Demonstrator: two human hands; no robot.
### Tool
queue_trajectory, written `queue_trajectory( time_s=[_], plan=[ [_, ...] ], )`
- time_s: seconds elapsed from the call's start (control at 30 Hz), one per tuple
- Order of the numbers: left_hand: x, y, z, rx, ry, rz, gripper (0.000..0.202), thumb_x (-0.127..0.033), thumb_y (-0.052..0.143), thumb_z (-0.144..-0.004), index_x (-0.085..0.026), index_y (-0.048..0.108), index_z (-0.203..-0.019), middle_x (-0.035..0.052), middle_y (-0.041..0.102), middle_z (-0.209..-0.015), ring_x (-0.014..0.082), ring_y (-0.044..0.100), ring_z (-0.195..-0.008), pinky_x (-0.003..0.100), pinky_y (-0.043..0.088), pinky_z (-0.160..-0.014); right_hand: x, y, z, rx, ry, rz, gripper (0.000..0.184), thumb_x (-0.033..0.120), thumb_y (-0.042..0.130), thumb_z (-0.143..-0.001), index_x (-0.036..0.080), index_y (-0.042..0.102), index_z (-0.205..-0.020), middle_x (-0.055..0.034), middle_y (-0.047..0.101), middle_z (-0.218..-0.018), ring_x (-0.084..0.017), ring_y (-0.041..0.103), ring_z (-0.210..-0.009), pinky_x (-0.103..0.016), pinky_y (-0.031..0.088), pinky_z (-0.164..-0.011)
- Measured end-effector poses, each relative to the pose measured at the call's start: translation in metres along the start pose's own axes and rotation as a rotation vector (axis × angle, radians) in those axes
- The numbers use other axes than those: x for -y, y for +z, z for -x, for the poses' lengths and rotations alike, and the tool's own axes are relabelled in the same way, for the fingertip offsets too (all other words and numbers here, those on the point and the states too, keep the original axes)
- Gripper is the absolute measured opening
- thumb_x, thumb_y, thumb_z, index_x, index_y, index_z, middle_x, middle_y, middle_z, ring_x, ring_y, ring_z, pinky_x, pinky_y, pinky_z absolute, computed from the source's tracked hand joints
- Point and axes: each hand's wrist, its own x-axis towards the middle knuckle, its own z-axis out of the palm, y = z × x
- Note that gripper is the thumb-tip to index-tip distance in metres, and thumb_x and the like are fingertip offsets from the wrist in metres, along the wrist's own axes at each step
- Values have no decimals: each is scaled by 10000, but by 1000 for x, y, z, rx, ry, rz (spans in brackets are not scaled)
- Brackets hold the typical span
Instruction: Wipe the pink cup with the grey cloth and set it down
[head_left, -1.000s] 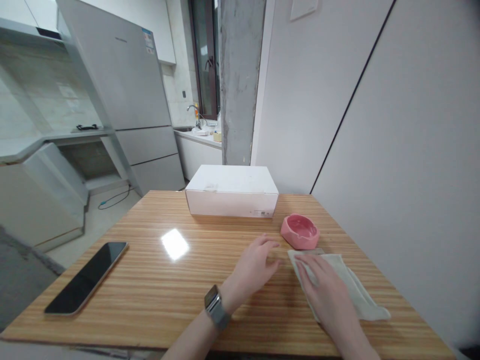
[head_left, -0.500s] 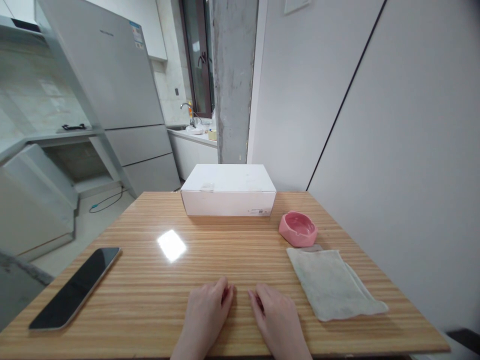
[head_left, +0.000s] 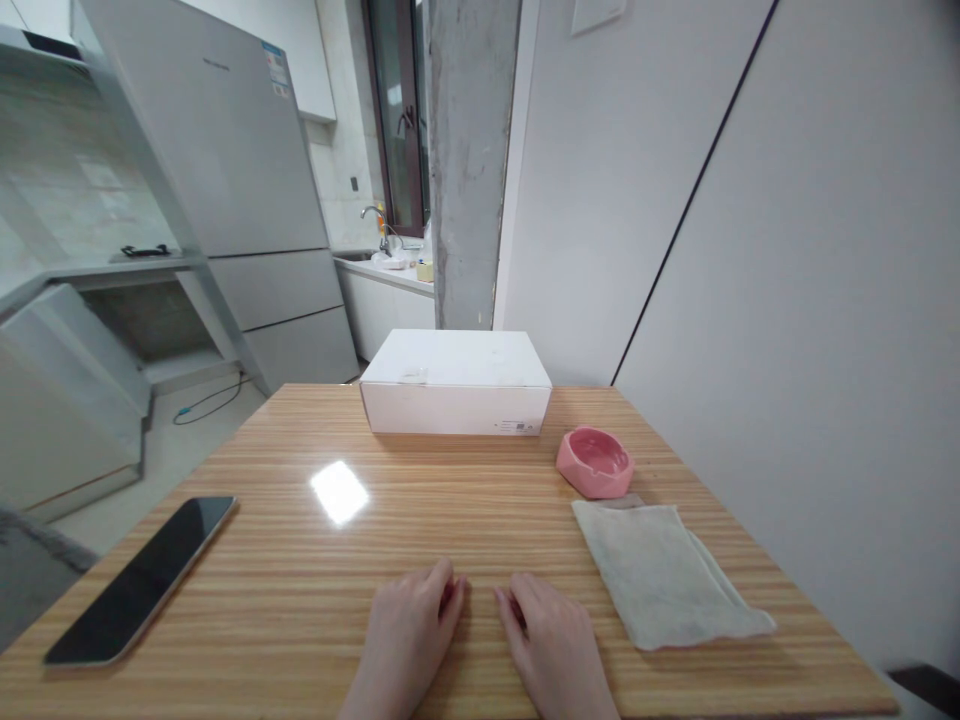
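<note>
Both of my hands rest on the wood-grain table (head_left: 285, 620) near its front edge, a small gap apart. My left hand (head_left: 412, 615) is closed, its fingers curled under and the thumb against them; nothing shows in it. Curled the same way, my right hand (head_left: 551, 620) is closed too, with no object visible. A folded pale grey-green cloth (head_left: 667, 575) lies just right of my right hand, not touched by it. Behind the cloth sits a pink ashtray (head_left: 596, 464) with faceted sides. At the far left lies a black-screened phone (head_left: 146, 580), well away from my left hand.
A closed white box (head_left: 456, 405) stands at the table's far edge. A pale wall (head_left: 720, 300) runs along the right side. Beyond the table are a grey pillar (head_left: 474, 160), a refrigerator (head_left: 217, 150) and a sink counter (head_left: 390, 290).
The view has shifted very slightly. My hands and the things on the table keep their places.
</note>
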Motion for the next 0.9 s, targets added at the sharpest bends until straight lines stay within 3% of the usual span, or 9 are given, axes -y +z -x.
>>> queue_trajectory(
  time_s=[0.33, 0.9],
  plan=[
    [1, 0, 0, -3, 5, 13, 250, -260, 397, -915, -226, 545, -716, -9, 676, -646, 178, 650, -601, 254, 338, -528, 2, -2, -1, -32, -13, 2, 405, 323, 246, -988, 227, 463, -660, 11, 575, -575, -136, 571, -507, -249, 310, -504],
    [0, 0, 0, 2, -5, 17, 263, -268, 394, -919, -224, 547, -710, -7, 670, -638, 195, 654, -612, 275, 345, -531, 1, 0, 1, 21, -5, -13, 398, 318, 239, -989, 225, 465, -675, 8, 578, -606, -141, 572, -533, -256, 310, -522]
  ],
)
